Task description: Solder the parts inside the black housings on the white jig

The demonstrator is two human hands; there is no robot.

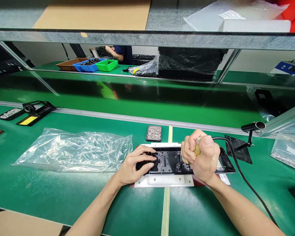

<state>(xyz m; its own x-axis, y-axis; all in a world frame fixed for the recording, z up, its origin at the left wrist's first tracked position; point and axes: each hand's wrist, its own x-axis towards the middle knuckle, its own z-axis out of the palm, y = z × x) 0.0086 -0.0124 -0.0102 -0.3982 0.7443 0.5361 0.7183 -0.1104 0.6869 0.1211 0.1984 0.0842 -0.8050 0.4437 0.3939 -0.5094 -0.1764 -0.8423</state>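
Note:
A black plastic panel [169, 160] lies in a white fixture [164, 181] on the green bench. My left hand [135, 165] rests flat on the panel's left end, fingers spread and pressing down. My right hand [201, 157] is fisted around a corded electric screwdriver [198, 149], held upright with its tip down on the panel's middle right. The tool's black cable [245, 183] runs off to the lower right. A small black tray of screws [154, 133] sits just behind the fixture.
A crumpled clear plastic bag [73, 150] lies to the left. Black holders [35, 109] stand far left, a black stand with a tube [250, 131] at right. A conveyor strip runs behind. Coloured bins [93, 65] and another person [120, 53] are at the far bench.

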